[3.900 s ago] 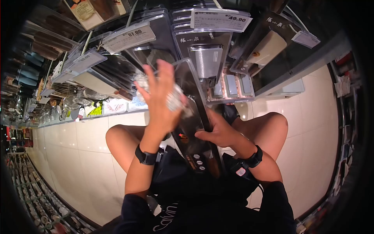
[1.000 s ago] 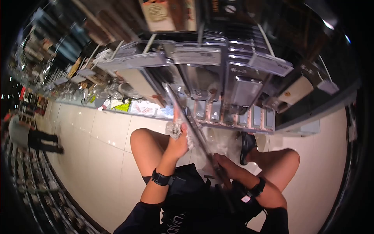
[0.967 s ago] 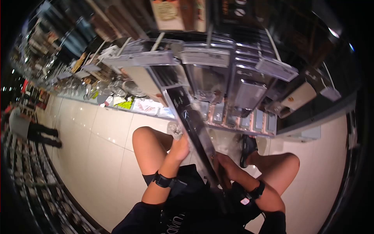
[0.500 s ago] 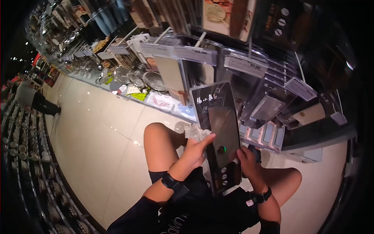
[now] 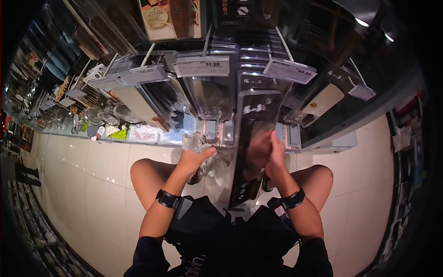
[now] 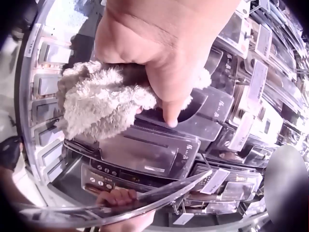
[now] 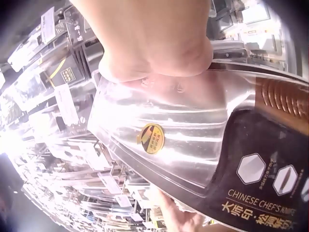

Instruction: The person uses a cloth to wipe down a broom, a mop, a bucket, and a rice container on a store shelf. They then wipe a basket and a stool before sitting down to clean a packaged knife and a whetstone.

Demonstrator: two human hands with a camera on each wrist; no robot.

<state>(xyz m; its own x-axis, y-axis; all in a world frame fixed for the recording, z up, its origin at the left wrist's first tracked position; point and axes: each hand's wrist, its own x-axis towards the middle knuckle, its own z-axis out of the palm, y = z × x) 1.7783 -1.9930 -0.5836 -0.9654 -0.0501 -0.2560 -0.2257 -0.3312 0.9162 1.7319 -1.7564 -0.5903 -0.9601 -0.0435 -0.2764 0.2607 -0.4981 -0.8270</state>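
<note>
A crumpled grey fluffy cloth [image 5: 196, 142] is gripped in my left hand [image 5: 190, 164], with the thumb laid along its right side. In the left wrist view the cloth [image 6: 99, 108] bunches out from under the palm. To the right, my right hand [image 5: 277, 159] holds a Chinese chef's knife in a clear and black blister pack [image 5: 247, 138] by its right edge, upright and somewhat turned. The right wrist view shows the pack's broad blade window [image 7: 188, 140] with a round gold sticker and part of a brown handle. The fingers show blurred through the plastic.
Directly ahead is a rack of hanging packaged knives [image 5: 210, 94] with price tags [image 5: 203, 65] at the hook ends. Below them sit boxed grey blocks [image 5: 210, 130] on a low shelf. Strainers and utensils [image 5: 92, 115] hang to the left. Bent knees flank the pack above a tiled floor [image 5: 101, 184].
My left hand, with the cloth, has come away leftward from the pack, where its thumb rested half a second ago. The pack has turned in my right hand, and the head view has swung right.
</note>
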